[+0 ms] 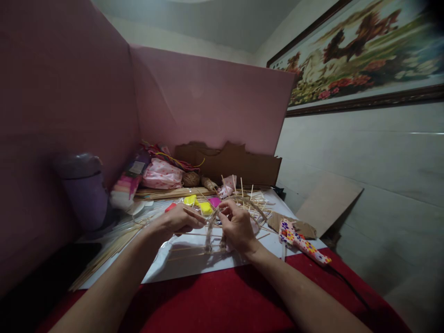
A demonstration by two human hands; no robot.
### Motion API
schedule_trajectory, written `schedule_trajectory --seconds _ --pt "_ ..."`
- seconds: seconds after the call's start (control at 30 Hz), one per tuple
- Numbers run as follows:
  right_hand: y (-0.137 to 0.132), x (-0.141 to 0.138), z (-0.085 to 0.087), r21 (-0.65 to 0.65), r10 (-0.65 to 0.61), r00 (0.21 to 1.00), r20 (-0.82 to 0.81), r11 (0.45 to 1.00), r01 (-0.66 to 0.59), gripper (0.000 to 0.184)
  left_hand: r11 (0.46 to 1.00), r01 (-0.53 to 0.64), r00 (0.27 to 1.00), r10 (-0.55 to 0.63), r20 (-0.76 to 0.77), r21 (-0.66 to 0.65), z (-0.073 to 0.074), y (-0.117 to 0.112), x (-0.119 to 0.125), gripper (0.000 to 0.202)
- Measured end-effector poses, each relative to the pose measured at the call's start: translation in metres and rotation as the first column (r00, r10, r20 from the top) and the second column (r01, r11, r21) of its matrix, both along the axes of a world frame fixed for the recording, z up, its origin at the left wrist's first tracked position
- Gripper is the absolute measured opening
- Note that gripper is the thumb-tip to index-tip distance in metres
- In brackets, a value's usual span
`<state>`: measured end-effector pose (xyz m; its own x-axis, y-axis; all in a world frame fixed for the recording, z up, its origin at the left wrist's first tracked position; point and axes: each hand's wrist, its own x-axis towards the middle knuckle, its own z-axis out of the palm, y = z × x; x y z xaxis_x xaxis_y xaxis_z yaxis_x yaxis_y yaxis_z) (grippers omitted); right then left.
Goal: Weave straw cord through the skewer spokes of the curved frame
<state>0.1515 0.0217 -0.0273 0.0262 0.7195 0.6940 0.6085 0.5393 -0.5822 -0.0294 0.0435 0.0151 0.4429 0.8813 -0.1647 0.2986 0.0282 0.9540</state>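
Observation:
My left hand [182, 219] is closed, its fingers curled around what looks like a thin wooden stick [203, 234] reaching to the right. Just beside it, my right hand [239, 227] pinches a strand of brown jute twine [210, 231] between thumb and fingers. The twine hangs down in front of a loose framework of sticks, several of them standing upright [243, 187] behind my right hand. More twine arches over to the right of that hand. My fingers cover the exact spot where sticks and twine meet.
A flower-patterned glue gun [303, 243] with a cord lies at right by a cardboard piece [298, 225]. Yellow packets [206, 208], twine balls [191, 179] and bundled sticks [163, 193] lie behind. A purple bin [85, 199] stands left. Red cloth [208, 300] covers the table's front.

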Motion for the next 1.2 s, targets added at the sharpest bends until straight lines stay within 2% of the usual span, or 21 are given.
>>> schedule_trajectory --seconds 0.17,0.43,0.63,0.83,1.0,1.2 --pt "0.0008 0.0005 -0.001 0.007 0.003 1.0 -0.012 1.0 -0.003 0.015 1.0 0.003 1.0 -0.003 0.0 -0.001 0.0022 -0.0015 0.0001 0.02" --pt "-0.0018 -0.0002 -0.0003 0.032 0.006 1.0 -0.008 0.999 -0.006 0.017 0.996 0.08 0.996 -0.079 -0.036 0.025 -0.0046 0.0044 -0.0052 0.027" --pt "-0.0021 -0.0016 -0.0007 0.017 0.005 0.999 -0.05 1.0 -0.004 0.019 0.997 0.069 0.997 -0.069 -0.021 0.031 -0.0011 0.0015 -0.0038 0.024" --pt "-0.0006 -0.0026 -0.0014 -0.042 0.098 0.98 -0.174 0.993 -0.107 0.027 0.997 0.066 0.998 -0.065 -0.015 0.049 -0.0003 0.0012 -0.0047 0.025" --pt "-0.0032 -0.0031 0.0038 -0.096 0.187 0.928 -0.321 0.969 -0.228 0.029 0.996 0.074 0.997 -0.075 0.021 0.058 -0.0023 0.0021 -0.0064 0.02" --pt "-0.0031 -0.0031 0.0041 -0.091 0.187 0.936 -0.299 0.971 -0.223 0.03 0.995 0.089 0.996 -0.09 0.023 0.035 -0.0053 0.0065 -0.0075 0.02"
